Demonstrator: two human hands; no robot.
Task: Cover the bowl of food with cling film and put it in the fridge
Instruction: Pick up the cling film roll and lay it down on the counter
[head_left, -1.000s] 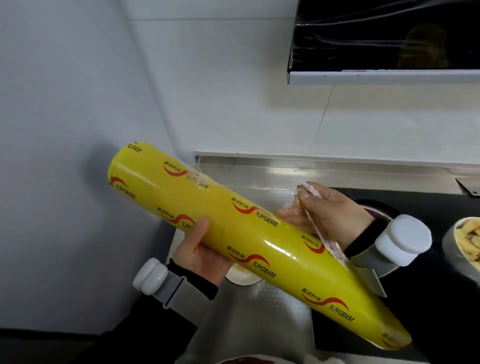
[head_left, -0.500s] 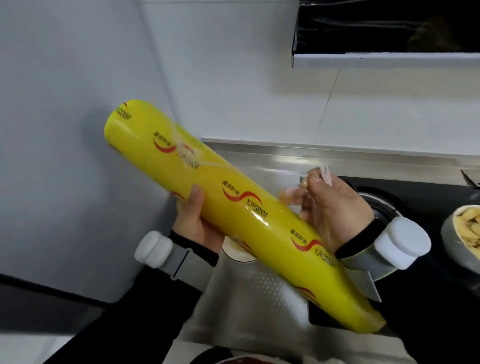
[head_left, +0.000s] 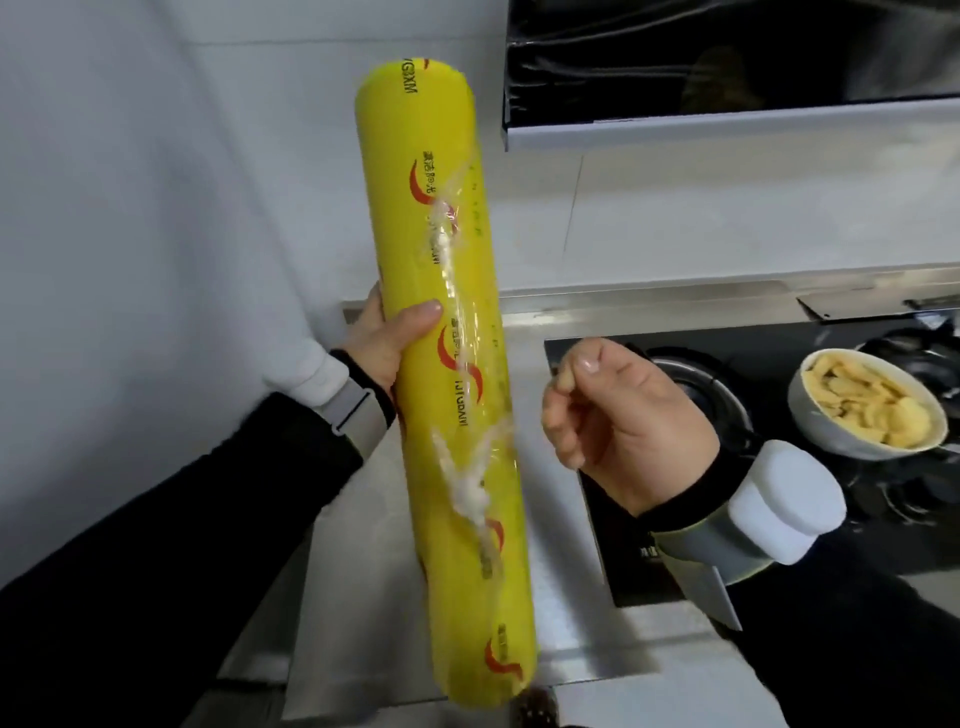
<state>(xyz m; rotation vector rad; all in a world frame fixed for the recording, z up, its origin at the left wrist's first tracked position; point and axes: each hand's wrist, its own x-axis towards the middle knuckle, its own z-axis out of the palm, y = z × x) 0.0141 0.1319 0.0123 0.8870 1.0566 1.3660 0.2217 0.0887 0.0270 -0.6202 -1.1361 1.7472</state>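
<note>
Gripped round its middle by the left hand (head_left: 384, 338), with the thumb laid across the front and the fingers curled behind, the long yellow roll of cling film with red swooshes and dark lettering (head_left: 457, 395) stood nearly upright in the air, its top end leaning slightly to the left in front of the pale wall (head_left: 156, 208). Crumpled, whitish strands of loose clear film (head_left: 462, 478) clung along the roll's front face, both above and below the gripping thumb. The right hand (head_left: 623, 415) hung just beside the roll on its right, not touching it, with the fingers curled in and the thumb tip pressed against the side of the forefinger. Both wrists wore a grey band carrying a white cylindrical device, the right one (head_left: 784, 499) in plain sight and the left one (head_left: 311, 374) partly behind the roll, over black sleeves. The round pale bowl of yellow food pieces (head_left: 841, 441), uncovered, sat well to the right on the black gas hob (head_left: 602, 545), close by a round burner (head_left: 701, 384). A brushed steel counter (head_left: 561, 649) ran beneath the roll and along the hob's left side, and a dark glossy range hood with a white lower edge (head_left: 727, 52) hung above.
</note>
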